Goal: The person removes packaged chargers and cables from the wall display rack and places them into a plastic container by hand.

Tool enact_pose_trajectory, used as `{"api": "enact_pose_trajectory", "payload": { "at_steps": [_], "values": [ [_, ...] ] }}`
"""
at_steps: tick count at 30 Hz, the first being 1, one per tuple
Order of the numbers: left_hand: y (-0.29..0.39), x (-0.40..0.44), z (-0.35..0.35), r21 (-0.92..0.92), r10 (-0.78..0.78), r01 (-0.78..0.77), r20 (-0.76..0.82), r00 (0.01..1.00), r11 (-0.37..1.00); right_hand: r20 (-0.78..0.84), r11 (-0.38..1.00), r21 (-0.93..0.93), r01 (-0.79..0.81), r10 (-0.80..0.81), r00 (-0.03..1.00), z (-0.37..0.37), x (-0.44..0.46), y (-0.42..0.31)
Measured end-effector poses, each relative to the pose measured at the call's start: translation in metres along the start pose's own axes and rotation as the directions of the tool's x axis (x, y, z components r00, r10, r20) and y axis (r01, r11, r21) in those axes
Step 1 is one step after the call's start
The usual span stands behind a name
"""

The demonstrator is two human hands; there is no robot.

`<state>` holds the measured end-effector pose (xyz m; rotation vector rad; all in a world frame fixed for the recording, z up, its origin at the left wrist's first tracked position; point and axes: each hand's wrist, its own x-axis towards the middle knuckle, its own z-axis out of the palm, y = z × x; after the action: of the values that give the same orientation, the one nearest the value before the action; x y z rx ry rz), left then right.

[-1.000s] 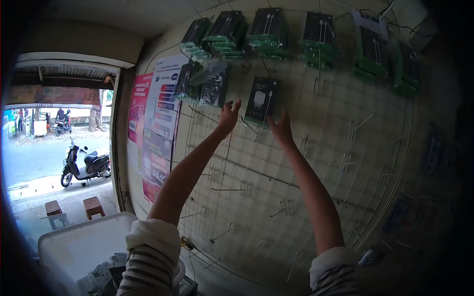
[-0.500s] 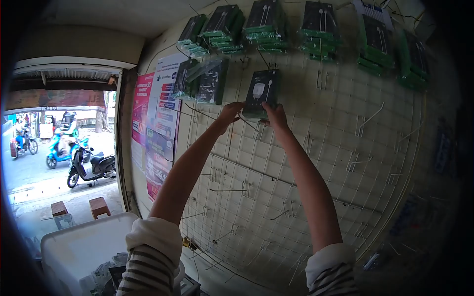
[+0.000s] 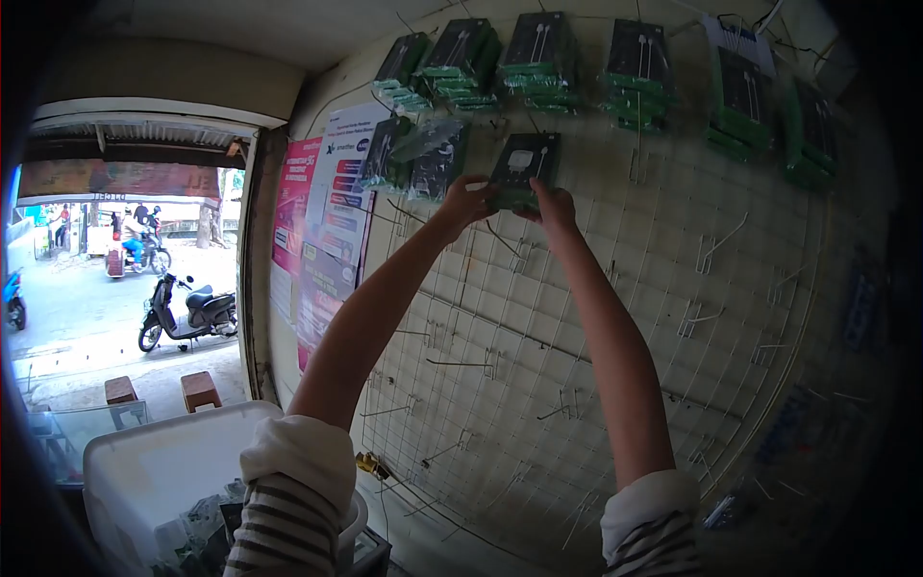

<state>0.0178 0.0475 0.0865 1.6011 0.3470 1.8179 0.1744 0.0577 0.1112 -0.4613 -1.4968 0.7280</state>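
Observation:
Both arms reach up to a dark charger box (image 3: 525, 163) with a white charger and cable pictured on its front. My left hand (image 3: 467, 204) is closed at the box's lower left edge. On the lower right, my right hand (image 3: 554, 206) grips it, thumb on the front and fingers underneath. The box is at a hook on the wire grid (image 3: 615, 317); whether the hook passes through it I cannot tell. Just left hang plastic-wrapped dark packs (image 3: 438, 163). Above is a row of green-edged cable boxes (image 3: 538, 48) on hooks.
Bare metal hooks (image 3: 466, 363) stick out from the grid below. Posters (image 3: 332, 231) cover the wall to the left. A white plastic tub (image 3: 173, 447) holding wrapped packs stands at lower left. Outside the doorway are a parked scooter (image 3: 192, 313) and brown stools (image 3: 199, 390).
The box has tilted back, its face now more foreshortened, with both hands still on it. My view has shifted slightly left. Outside, the blue scooter has moved left.

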Motion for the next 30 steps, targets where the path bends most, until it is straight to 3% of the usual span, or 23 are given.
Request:
{"api": "enact_pose_trajectory", "payload": {
  "at_steps": [2, 7, 12, 14, 22, 24, 27, 30],
  "values": [
    [0.0, 0.002, 0.0, 0.03, -0.109, 0.111, -0.058, 0.992, 0.993, -0.002, 1.0, 0.008, 0.001, -0.001, 1.0, 0.001, 0.004, 0.005],
    [-0.003, 0.001, -0.002, 0.045, -0.092, 0.092, 0.003, 0.996, 0.995, 0.014, 1.0, 0.007, 0.012, -0.012, 1.0, -0.002, 0.0, 0.005],
    [0.005, -0.011, -0.001, 0.037, -0.095, 0.094, 0.024, 0.995, 0.995, -0.002, 0.99, -0.062, 0.124, -0.125, 0.992, 0.0, -0.012, 0.0],
    [0.007, -0.016, -0.005, -0.043, -0.071, 0.075, 0.094, 0.993, 0.996, 0.005, 0.983, -0.089, 0.162, -0.163, 0.987, 0.003, -0.018, -0.005],
    [0.031, -0.04, -0.01, -0.011, 0.047, -0.046, 0.072, 0.996, 0.999, 0.045, 0.922, -0.146, 0.358, -0.355, 0.934, 0.024, -0.039, -0.016],
    [0.038, -0.047, -0.013, -0.005, 0.075, -0.075, 0.083, 0.994, 0.997, 0.049, 0.891, -0.118, 0.439, -0.436, 0.899, 0.032, -0.045, -0.017],
    [0.05, -0.064, -0.021, 0.034, 0.099, -0.102, 0.084, 0.992, 0.994, 0.012, 0.903, -0.075, 0.423, -0.423, 0.906, 0.047, -0.065, -0.02],
    [0.063, -0.104, -0.034, 0.145, 0.122, -0.11, -0.074, 0.99, 0.983, 0.047, 0.922, 0.08, 0.379, -0.383, 0.923, 0.069, -0.102, -0.011]
  ]
}}
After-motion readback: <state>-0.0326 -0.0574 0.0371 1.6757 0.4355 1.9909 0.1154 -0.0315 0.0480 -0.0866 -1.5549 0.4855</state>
